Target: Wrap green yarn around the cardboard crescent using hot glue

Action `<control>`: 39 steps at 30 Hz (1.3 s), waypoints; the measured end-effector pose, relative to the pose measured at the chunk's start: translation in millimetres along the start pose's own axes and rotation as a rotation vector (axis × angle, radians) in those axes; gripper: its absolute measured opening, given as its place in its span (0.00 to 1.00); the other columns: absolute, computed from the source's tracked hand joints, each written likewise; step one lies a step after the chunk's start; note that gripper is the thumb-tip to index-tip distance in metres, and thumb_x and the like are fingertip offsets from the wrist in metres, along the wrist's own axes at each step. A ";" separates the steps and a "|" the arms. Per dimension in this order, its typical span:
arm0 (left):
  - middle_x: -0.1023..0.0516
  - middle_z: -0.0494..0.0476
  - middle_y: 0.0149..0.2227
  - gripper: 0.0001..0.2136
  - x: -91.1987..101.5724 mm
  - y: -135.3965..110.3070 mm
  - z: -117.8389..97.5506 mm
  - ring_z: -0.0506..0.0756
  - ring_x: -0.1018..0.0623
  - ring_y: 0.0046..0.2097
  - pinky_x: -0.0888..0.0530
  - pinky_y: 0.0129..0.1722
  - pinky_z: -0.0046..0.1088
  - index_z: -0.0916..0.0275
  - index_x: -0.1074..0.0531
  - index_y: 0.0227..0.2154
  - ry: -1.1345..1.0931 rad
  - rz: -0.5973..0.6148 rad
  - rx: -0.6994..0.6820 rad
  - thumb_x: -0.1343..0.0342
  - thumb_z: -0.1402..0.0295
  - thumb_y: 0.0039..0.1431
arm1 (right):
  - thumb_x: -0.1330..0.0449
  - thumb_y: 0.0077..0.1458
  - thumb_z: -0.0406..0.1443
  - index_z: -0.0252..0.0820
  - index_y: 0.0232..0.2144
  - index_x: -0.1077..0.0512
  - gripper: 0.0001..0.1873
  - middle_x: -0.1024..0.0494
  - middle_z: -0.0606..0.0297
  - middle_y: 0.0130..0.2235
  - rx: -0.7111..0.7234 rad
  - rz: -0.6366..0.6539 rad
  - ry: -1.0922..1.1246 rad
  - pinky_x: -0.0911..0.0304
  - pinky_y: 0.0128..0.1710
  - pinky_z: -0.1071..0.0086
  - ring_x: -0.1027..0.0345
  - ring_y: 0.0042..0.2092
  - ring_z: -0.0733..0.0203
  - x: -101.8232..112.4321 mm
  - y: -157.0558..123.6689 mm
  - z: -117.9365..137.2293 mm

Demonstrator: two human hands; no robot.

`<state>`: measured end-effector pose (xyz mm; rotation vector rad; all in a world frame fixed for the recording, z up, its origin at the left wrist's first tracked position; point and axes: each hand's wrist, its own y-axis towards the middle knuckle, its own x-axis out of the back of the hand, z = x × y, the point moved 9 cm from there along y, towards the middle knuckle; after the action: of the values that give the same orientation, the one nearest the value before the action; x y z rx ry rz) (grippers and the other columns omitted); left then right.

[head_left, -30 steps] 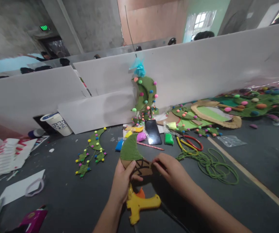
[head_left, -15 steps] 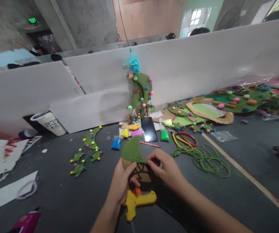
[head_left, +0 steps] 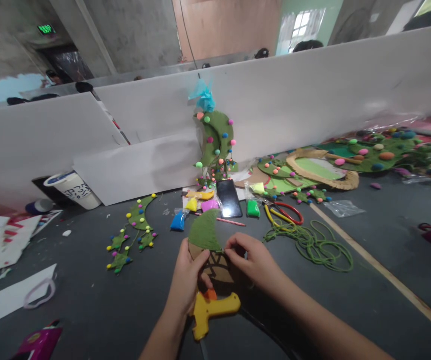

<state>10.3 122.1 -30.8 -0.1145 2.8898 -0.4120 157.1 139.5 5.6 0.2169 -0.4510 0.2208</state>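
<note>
My left hand (head_left: pixel 187 277) grips the lower left edge of a cardboard crescent (head_left: pixel 210 245), half wrapped in green cord and half bare brown card with black lines. My right hand (head_left: pixel 255 260) pinches at the bare card where the green cord ends. Directly below the hands a yellow glue gun (head_left: pixel 211 310) with an orange trigger lies on the dark grey floor. A loose coil of green cord (head_left: pixel 315 245) lies to the right of my right hand.
A black phone (head_left: pixel 229 198), clay packets in blue, yellow, pink and green, red and yellow pliers (head_left: pixel 285 214) lie ahead. A finished green crescent with pompoms (head_left: pixel 217 142) leans on the white partition (head_left: pixel 313 95). A pompom garland (head_left: pixel 135 227) lies left; a paper cup (head_left: pixel 75 189) at back left.
My right hand slid left along the crescent toward the edge of the green wrapping. The view shifted slightly; the left hand kept its grip.
</note>
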 end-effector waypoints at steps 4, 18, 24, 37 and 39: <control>0.27 0.49 0.29 0.19 -0.2 0.2 1.4 0.49 0.26 0.23 0.32 0.11 0.19 0.59 0.36 0.41 0.006 0.013 -0.008 0.38 0.64 0.48 | 0.43 0.50 0.30 0.41 0.25 0.31 0.04 0.29 0.69 0.25 -0.029 0.004 -0.055 0.44 0.29 0.74 0.37 0.28 0.64 -1.5 -0.2 -3.9; 0.24 0.50 0.31 0.28 7.3 -3.7 -4.7 0.50 0.24 0.25 0.29 0.22 0.22 0.58 0.37 0.45 0.126 -0.091 -0.092 0.32 0.68 0.40 | 0.44 0.46 0.32 0.40 0.21 0.31 0.05 0.37 0.74 0.18 -0.235 0.039 0.123 0.49 0.21 0.76 0.44 0.22 0.68 -9.8 -3.1 -19.2; 0.23 0.55 0.39 0.24 -14.1 -15.3 -3.2 0.55 0.22 0.37 0.25 0.37 0.29 0.59 0.35 0.46 -0.217 0.003 -0.050 0.36 0.70 0.45 | 0.45 0.45 0.35 0.41 0.22 0.34 0.04 0.38 0.74 0.18 -0.316 0.012 0.359 0.48 0.21 0.76 0.45 0.21 0.68 -17.8 -9.6 -19.0; 0.25 0.48 0.34 0.22 -5.1 -20.6 2.0 0.50 0.24 0.34 0.27 0.33 0.23 0.57 0.34 0.42 -0.197 -0.169 -0.136 0.34 0.73 0.43 | 0.44 0.46 0.32 0.40 0.20 0.33 0.05 0.38 0.74 0.19 -0.189 -0.049 0.151 0.50 0.23 0.76 0.45 0.23 0.68 -17.5 -16.3 -1.1; 0.24 0.47 0.34 0.21 -4.2 -19.6 1.8 0.49 0.25 0.34 0.27 0.34 0.21 0.57 0.33 0.42 -0.212 -0.173 -0.139 0.35 0.73 0.44 | 0.43 0.47 0.33 0.40 0.21 0.32 0.05 0.39 0.74 0.19 -0.198 -0.028 0.163 0.51 0.23 0.76 0.46 0.23 0.68 -19.3 -16.6 -1.5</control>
<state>15.7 103.3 -26.0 -0.4069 2.7052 -0.2129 145.0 120.9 -7.0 0.0104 -0.3051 0.1636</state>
